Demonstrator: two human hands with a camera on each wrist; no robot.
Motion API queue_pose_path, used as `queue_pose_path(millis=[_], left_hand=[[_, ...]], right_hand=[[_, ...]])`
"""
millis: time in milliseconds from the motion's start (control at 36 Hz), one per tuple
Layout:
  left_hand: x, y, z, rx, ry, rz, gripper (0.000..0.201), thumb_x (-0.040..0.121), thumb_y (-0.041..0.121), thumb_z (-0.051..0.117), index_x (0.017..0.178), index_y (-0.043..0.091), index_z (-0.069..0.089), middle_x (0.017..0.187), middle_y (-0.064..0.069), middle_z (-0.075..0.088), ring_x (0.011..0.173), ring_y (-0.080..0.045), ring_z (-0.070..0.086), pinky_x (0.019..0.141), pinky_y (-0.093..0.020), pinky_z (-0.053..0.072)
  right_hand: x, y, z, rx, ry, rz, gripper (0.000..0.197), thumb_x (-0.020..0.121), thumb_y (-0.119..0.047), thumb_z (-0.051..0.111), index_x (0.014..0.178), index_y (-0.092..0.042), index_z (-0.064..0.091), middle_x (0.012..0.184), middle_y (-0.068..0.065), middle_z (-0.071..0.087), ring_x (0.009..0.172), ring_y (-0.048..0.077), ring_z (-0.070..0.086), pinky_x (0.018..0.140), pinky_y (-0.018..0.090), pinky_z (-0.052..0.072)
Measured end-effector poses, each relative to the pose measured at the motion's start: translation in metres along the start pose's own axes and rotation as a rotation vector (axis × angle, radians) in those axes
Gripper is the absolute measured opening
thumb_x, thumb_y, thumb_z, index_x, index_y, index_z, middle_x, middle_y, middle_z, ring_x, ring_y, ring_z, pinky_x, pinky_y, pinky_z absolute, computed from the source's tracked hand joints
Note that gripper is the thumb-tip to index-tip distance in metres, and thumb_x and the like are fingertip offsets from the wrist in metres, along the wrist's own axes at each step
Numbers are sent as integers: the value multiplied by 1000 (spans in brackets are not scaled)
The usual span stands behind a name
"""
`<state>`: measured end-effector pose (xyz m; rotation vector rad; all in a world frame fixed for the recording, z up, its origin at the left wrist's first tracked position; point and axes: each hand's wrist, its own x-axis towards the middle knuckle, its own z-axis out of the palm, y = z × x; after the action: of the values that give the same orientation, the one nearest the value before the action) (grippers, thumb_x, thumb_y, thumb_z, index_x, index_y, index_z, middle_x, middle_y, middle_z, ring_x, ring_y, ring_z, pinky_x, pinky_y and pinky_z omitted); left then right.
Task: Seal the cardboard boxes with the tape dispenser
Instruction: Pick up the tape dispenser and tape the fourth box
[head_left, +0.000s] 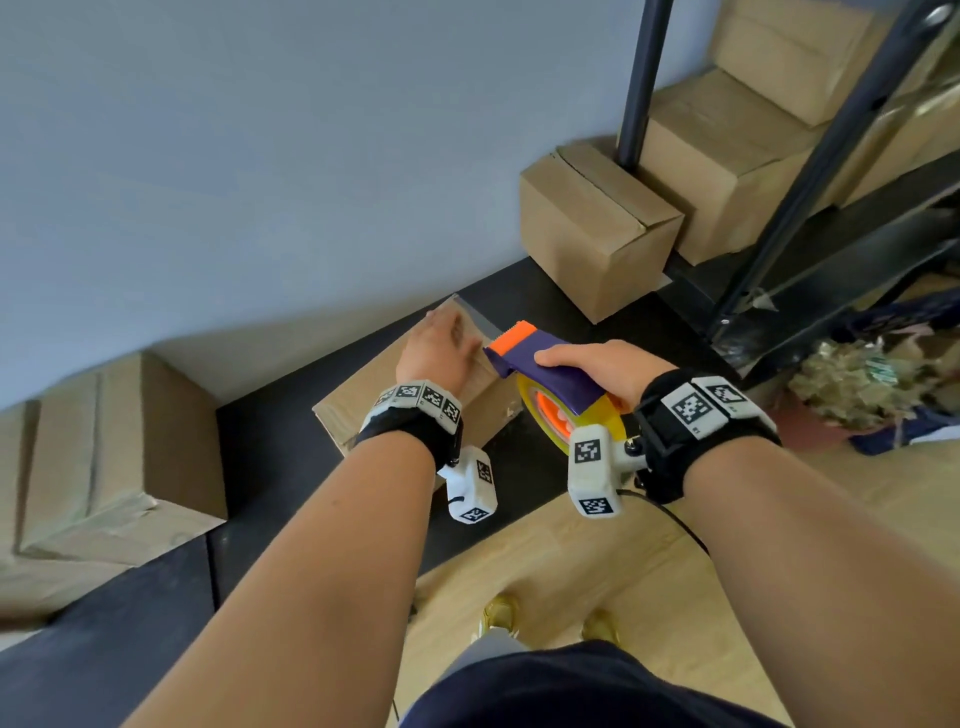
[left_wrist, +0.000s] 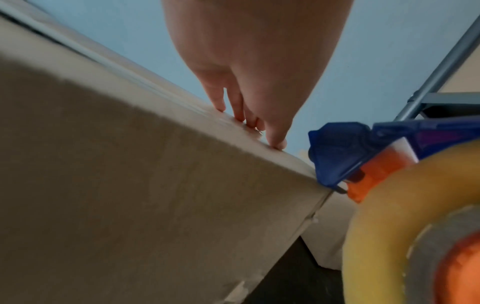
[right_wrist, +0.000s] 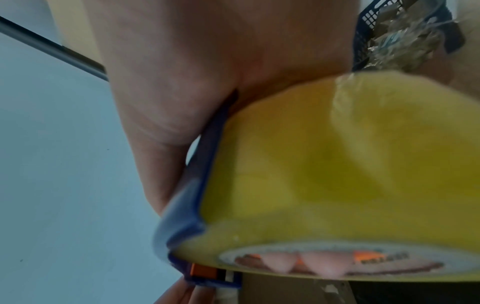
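A small cardboard box (head_left: 363, 400) lies on the black bench in the middle of the head view. My left hand (head_left: 439, 353) lies flat on its top, straight fingers (left_wrist: 275, 135) pressing near the box's top edge (left_wrist: 182, 164). My right hand (head_left: 602, 374) grips the purple and orange tape dispenser (head_left: 540, 369) with its yellowish tape roll (right_wrist: 337, 174). The dispenser's nose (left_wrist: 335, 160) sits at the box's right corner, just beside my left fingers. A strip of clear tape (head_left: 483, 322) runs along the box top.
Another closed box (head_left: 592, 234) stands at the back right against a dark metal rack (head_left: 810, 208) holding more boxes (head_left: 727, 171). A larger taped box (head_left: 104, 467) lies at the left. A crate of crumpled scraps (head_left: 857, 384) stands on the wooden floor at right.
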<state>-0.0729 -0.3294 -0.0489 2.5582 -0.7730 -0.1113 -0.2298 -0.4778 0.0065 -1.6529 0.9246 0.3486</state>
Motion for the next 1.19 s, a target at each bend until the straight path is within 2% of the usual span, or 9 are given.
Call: queue_pose_path(millis=[139, 306, 389, 444, 528, 750, 944, 1055, 1194], left_hand=[[1, 4, 0, 34, -72, -35, 25, 96, 27, 49, 117, 15, 49, 125, -11, 54, 108, -30, 57, 81, -30, 38], [6, 3, 0, 19, -131, -114, 28, 96, 35, 45, 120, 21, 45, 135, -10, 46, 101, -27, 52, 80, -35, 40], [5, 5, 3, 60, -132, -104, 43, 96, 37, 45, 134, 18, 39, 132, -9, 45, 116, -31, 48, 94, -42, 42], [2, 6, 4, 93, -137, -104, 51, 98, 38, 42, 143, 18, 32, 143, -9, 39, 133, -34, 36, 107, -46, 33], [0, 5, 6, 178, -178, -87, 58, 101, 39, 33, 152, 16, 18, 159, -5, 16, 147, -25, 10, 120, -42, 11], [-5, 8, 9, 247, -215, -92, 59, 102, 39, 28, 153, 17, 8, 161, -3, 5, 148, -24, 1, 120, -46, 6], [-10, 10, 15, 291, -225, -123, 84, 93, 67, 28, 154, 18, -1, 161, 1, -6, 148, -21, -8, 119, -46, -3], [-15, 9, 18, 307, -217, -113, 89, 89, 71, 28, 154, 18, -4, 161, 1, -7, 148, -20, -10, 119, -46, -3], [-16, 7, 18, 300, -212, -94, 93, 87, 73, 31, 154, 18, -4, 161, 0, -8, 148, -20, -10, 119, -46, -4]], right_hand=[[-1, 10, -2, -33, 4, -9, 58, 74, -55, 75, 106, -8, 66, 99, 11, 72, 90, 26, 70, 86, 37, 54], [-7, 32, -15, -76, -46, 12, 60, 70, -61, 74, 105, -12, 67, 99, 10, 73, 93, 27, 70, 98, 43, 51], [-10, 42, -22, -81, -54, 17, 60, 69, -61, 75, 103, -12, 67, 98, 10, 73, 92, 27, 70, 97, 43, 51], [-11, 46, -23, -78, -62, 10, 57, 71, -60, 74, 102, -12, 67, 97, 10, 73, 90, 26, 70, 94, 41, 52], [-13, 50, -22, -75, -71, 4, 55, 74, -58, 73, 104, -12, 65, 96, 9, 73, 89, 24, 70, 89, 36, 51], [-13, 71, -24, -77, -122, 20, 57, 74, -62, 70, 105, -14, 65, 97, 8, 73, 90, 23, 70, 95, 39, 52], [-5, 70, -15, -33, -87, 40, 58, 74, -61, 73, 104, -12, 66, 95, 8, 73, 88, 23, 70, 90, 37, 54], [1, 69, -5, 6, -51, 49, 59, 76, -57, 73, 109, -10, 63, 96, 7, 70, 85, 20, 68, 74, 30, 51], [11, 60, 2, 6, -29, 94, 69, 75, -58, 74, 120, -10, 56, 105, 8, 67, 89, 20, 66, 68, 28, 47]])
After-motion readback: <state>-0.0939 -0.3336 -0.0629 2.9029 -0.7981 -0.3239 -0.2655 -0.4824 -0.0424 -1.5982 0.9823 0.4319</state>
